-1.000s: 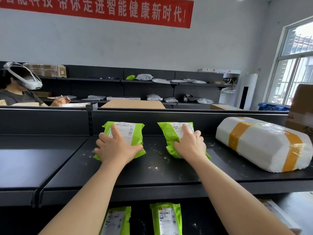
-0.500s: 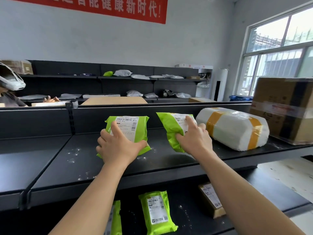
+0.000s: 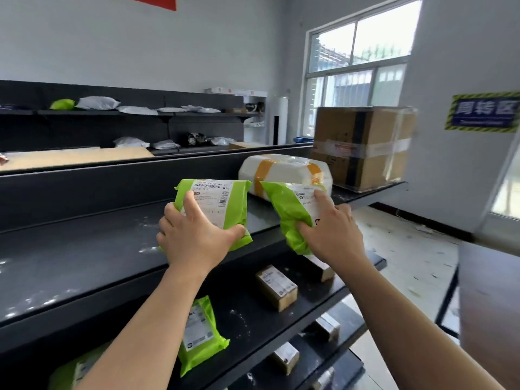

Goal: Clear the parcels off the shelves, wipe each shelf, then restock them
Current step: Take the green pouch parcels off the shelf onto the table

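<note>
The left hand (image 3: 194, 237) covers the lower half of a green parcel (image 3: 216, 198), the right hand (image 3: 332, 235) the near end of a second green parcel (image 3: 287, 209); both labels blur beyond reading. The top edge cuts off a red banner (image 3: 152, 0), the right edge a blue wall sign (image 3: 484, 111).

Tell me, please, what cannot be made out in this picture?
Head view.
Left green parcel: label print blurred, partly under left hand.
Right green parcel: label partly under right hand.
Bottom-left green parcel: mostly behind left forearm.
Box below right hand: mostly behind the wrist.
</note>
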### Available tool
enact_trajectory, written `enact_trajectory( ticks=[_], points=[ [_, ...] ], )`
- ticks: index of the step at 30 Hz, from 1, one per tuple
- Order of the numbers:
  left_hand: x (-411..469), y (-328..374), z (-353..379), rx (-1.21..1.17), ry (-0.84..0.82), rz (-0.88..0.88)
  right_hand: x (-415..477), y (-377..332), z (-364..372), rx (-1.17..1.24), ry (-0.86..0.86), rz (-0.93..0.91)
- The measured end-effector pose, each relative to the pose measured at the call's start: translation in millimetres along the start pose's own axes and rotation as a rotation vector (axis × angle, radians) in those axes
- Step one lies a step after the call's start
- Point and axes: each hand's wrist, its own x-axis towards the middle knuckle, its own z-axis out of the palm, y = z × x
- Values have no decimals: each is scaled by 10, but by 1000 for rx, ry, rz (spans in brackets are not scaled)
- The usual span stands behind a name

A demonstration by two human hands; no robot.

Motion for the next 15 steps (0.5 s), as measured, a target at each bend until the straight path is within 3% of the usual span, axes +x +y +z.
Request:
enact_trajectory(
  ticks=[15],
  points=[
    [-984,1778,1076,-133,-270,258,-438,2004,-1168,-144,155,347]
  ],
)
